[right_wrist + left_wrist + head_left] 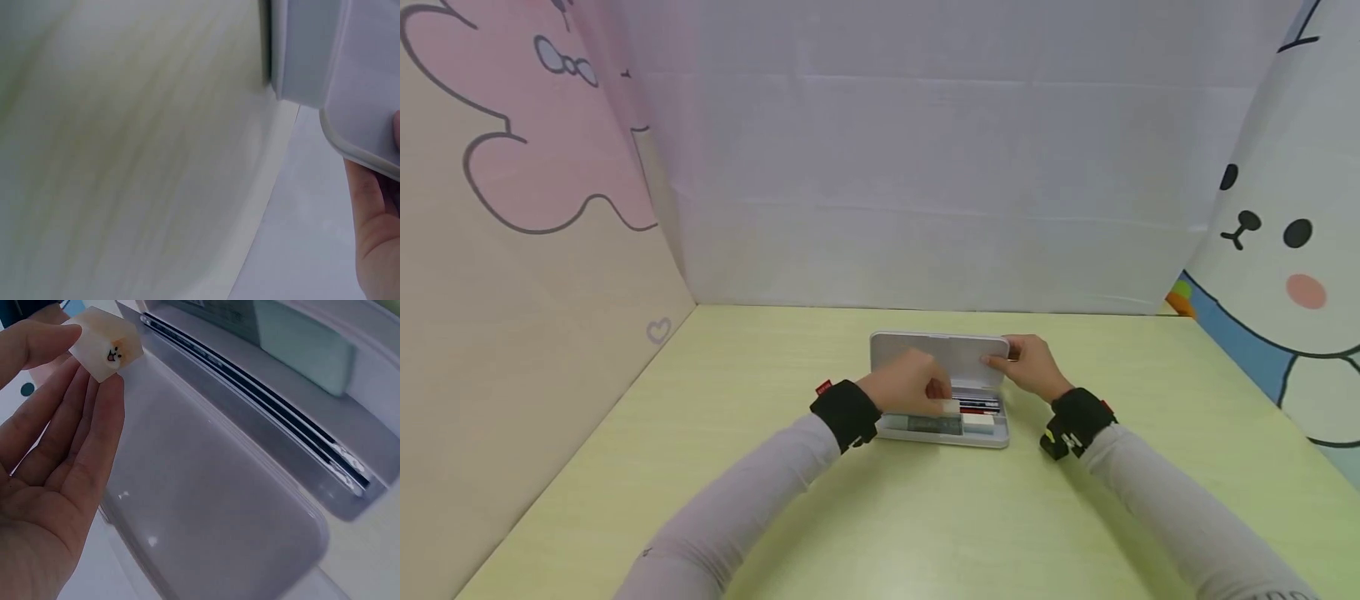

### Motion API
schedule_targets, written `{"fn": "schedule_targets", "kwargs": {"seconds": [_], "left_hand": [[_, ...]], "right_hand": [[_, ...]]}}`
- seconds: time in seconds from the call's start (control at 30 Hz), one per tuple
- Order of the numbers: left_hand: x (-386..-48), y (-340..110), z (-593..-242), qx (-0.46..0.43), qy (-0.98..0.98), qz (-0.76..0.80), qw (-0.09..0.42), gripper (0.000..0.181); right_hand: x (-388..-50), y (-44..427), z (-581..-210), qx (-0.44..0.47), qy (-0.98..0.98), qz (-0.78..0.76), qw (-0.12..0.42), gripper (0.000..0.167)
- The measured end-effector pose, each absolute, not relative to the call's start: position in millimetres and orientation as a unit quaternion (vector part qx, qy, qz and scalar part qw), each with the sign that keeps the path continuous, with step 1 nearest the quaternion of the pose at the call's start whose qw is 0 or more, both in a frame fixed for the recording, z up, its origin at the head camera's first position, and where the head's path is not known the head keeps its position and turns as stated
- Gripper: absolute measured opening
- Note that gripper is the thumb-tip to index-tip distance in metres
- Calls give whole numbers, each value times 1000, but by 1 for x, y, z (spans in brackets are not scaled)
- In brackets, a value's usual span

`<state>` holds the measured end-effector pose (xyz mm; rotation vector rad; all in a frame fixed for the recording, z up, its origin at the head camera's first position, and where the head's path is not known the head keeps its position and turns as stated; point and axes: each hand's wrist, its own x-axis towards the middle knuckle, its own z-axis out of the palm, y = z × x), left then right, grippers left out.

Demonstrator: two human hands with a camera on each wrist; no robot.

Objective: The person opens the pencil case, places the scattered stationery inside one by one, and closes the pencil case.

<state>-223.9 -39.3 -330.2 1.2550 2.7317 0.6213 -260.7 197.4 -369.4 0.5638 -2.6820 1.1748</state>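
A grey pencil case (pixel 947 442) lies on the table, its lid (pixel 958 354) raised. Over the tray, my left hand (pixel 913 383) pinches a small whitish eraser (pixel 107 344) between thumb and fingers; the left wrist view shows a little animal face printed on it. My right hand (pixel 1033 364) grips the lid's right edge, the thumb on its inner side and the fingers behind. Dark pencils (pixel 250 387) lie along the slot near the hinge. In the front part sit a white block (pixel 978 422), a dark grey piece (pixel 934 426) and a pale green block (pixel 306 347).
The case stands on a pale yellow table (pixel 925 525). A white sheet (pixel 925 167) hangs behind its far edge. Printed panels with a pink figure (pixel 565 158) and a white bear face (pixel 1262 275) flank the left and right sides.
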Motion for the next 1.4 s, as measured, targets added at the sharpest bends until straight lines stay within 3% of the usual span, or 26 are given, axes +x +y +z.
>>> {"fn": "schedule_targets", "kwargs": {"seconds": [0.43, 1.17, 1.4], "left_hand": [[-223, 5, -338, 454, 871, 177, 60, 4], [-222, 13, -348, 459, 869, 174, 63, 5], [-219, 10, -347, 449, 872, 179, 80, 13]], "right_hand": [[-262, 200, -370, 207, -890, 396, 92, 11], [-262, 200, -370, 199, -887, 406, 89, 14], [-261, 200, -369, 197, -889, 404, 85, 13]]}}
